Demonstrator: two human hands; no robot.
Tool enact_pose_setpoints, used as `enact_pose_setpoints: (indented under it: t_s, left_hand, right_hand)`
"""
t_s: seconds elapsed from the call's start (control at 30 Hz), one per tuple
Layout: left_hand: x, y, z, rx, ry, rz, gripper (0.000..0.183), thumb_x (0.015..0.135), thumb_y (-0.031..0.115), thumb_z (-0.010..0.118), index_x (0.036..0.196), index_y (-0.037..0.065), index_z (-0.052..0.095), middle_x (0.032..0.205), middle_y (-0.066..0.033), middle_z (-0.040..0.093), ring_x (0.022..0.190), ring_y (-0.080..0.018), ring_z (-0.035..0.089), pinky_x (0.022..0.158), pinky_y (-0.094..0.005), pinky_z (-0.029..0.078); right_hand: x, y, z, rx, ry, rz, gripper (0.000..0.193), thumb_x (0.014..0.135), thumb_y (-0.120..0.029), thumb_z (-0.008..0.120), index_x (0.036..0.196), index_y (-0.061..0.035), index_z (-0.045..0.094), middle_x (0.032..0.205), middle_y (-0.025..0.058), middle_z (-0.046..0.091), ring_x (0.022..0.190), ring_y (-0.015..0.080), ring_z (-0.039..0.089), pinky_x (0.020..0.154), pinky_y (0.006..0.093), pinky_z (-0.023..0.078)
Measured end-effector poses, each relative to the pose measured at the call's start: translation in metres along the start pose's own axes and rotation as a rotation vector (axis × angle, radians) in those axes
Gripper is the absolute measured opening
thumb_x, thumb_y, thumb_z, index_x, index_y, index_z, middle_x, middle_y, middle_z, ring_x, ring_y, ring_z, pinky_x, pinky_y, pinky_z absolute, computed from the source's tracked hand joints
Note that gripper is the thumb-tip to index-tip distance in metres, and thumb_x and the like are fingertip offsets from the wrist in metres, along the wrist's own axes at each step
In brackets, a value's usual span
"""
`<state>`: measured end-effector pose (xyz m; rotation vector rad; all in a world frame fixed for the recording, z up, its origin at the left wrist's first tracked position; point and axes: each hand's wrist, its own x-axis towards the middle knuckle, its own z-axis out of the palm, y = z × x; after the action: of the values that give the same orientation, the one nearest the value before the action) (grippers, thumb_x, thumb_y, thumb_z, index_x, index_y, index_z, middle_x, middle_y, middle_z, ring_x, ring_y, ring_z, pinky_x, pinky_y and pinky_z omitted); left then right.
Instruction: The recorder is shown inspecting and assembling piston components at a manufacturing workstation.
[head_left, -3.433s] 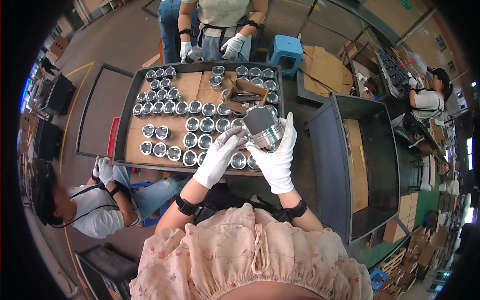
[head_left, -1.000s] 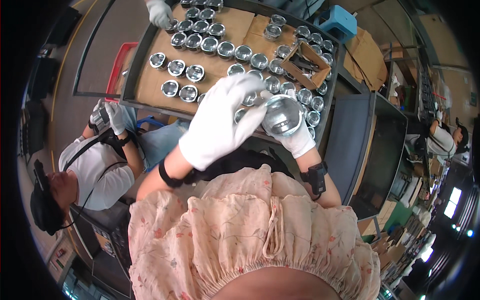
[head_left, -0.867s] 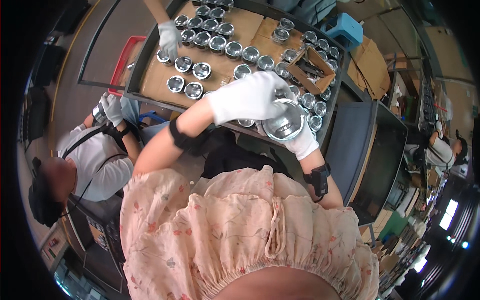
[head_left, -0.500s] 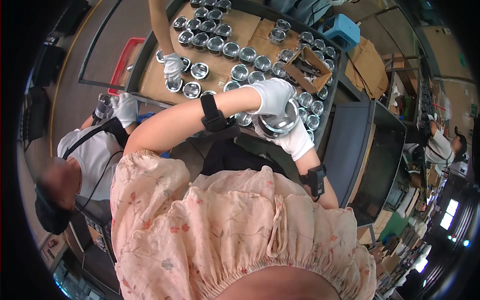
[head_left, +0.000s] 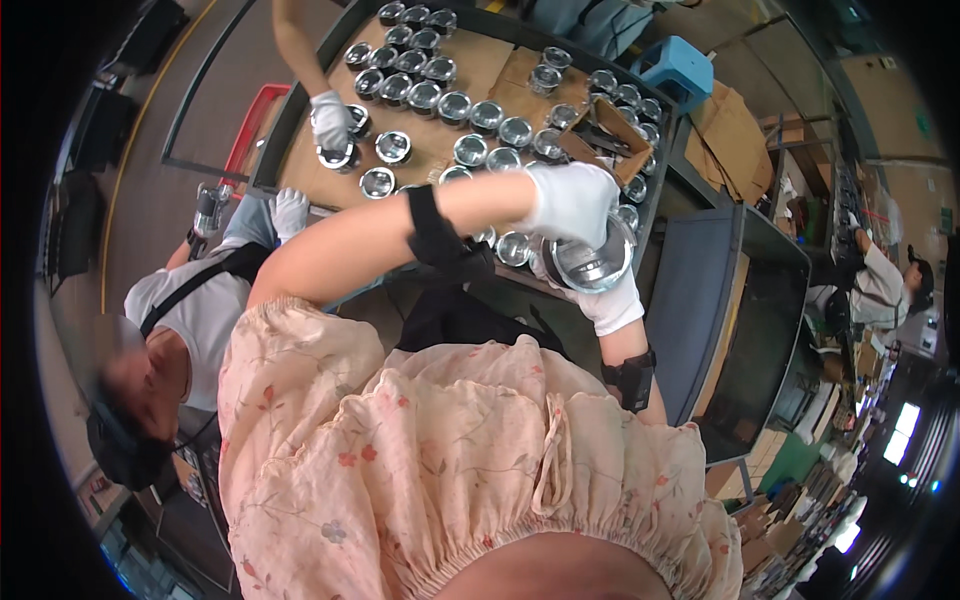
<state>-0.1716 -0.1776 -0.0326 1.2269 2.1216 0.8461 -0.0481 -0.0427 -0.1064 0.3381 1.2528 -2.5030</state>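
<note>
A shiny silver engine piston point(head_left: 594, 262), round with a bright rim, is held off the near right edge of the table between my two white-gloved hands. My left hand point(head_left: 578, 203) reaches across from the left and grips it from above, its fingers bent over the rim and partly inside. My right hand point(head_left: 608, 302) is wrapped round it from below and behind, and most of those fingers are hidden by the piston. Several similar pistons point(head_left: 470, 151) with dark sides stand in rows on the cardboard-covered table point(head_left: 318, 165) beyond my hands.
An open cardboard box point(head_left: 628, 165) with dark items stands on the table's right. A co-worker's gloved hand point(head_left: 330, 120) touches pistons at far left; another person point(head_left: 195, 310) on the left holds a piston. A grey metal cart point(head_left: 715, 300) stands right, a blue stool point(head_left: 678, 72) behind.
Both my hands have shifted right and slightly down with the piston, whose bright round face now shows more. The far co-worker's hand has moved slightly over the pistons; the left person's free hand has shifted right.
</note>
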Motion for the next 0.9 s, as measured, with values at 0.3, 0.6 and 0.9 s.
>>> enact_pose_setpoints:
  t_s: [0.3,0.6,0.9]
  left_hand:
    - [-0.014,0.022,-0.019,-0.660,-0.064,-0.006,0.032,0.092,0.023,0.053,0.106,-0.003,0.064,0.096,-0.0083,0.065,0.083,-0.0127,0.064,0.074,-0.0253,0.052]
    - [-0.003,0.056,0.040,-0.712,0.170,-0.081,0.023,0.089,0.002,0.053,0.109,-0.002,0.062,0.100,-0.0075,0.065,0.087,-0.0132,0.063,0.080,-0.0277,0.051]
    - [0.010,0.128,0.162,-0.149,0.773,0.203,0.083,0.056,0.030,0.088,0.123,0.002,0.049,0.128,-0.0186,0.050,0.116,-0.0355,0.053,0.097,-0.0405,0.045]
  right_hand:
    - [-0.034,-0.016,-0.034,-0.140,-0.064,-0.069,0.070,0.087,-0.048,0.061,0.140,-0.0072,0.039,0.132,0.0182,0.049,0.113,0.0332,0.054,0.089,0.0463,0.052]
    - [-0.072,-0.027,-0.074,-0.359,-0.172,-0.416,0.098,0.059,-0.028,0.092,0.138,-0.0036,0.038,0.130,0.0107,0.053,0.119,0.0249,0.053,0.100,0.0383,0.047]
    - [-0.119,-0.029,-0.094,-0.549,0.060,-0.382,0.035,0.090,-0.013,0.059,0.123,-0.0074,0.052,0.120,0.0065,0.060,0.113,0.0188,0.055,0.098,0.0325,0.044]
